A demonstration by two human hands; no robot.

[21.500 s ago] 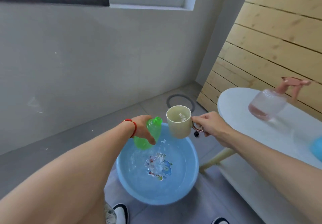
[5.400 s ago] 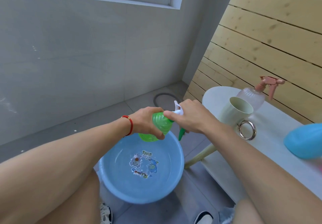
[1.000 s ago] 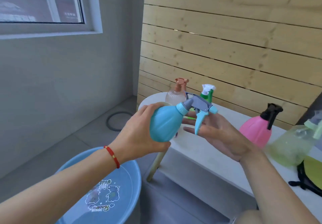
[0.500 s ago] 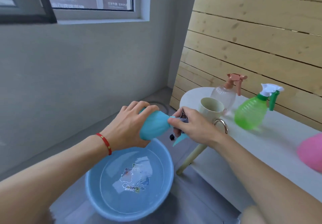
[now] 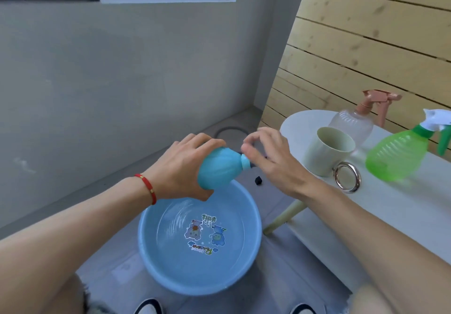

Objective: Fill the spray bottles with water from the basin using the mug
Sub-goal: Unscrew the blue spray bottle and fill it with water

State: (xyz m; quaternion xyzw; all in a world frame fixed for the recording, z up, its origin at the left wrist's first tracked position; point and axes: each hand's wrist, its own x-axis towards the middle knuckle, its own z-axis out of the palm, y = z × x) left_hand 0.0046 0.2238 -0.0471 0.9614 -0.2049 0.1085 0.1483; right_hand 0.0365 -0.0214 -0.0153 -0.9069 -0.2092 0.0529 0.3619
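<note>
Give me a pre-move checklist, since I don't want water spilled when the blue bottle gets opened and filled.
1. Blue spray bottle gripped firmly by left hand: ok.
2. Bottle held over the basin: ok.
3. Right hand on the spray head at the neck: cannot tell; fingers hide the head.
4. Spray head off: cannot tell.
5. Mug upright within reach on the white table: ok.
6. Water in the basin to scoop: ok.
</note>
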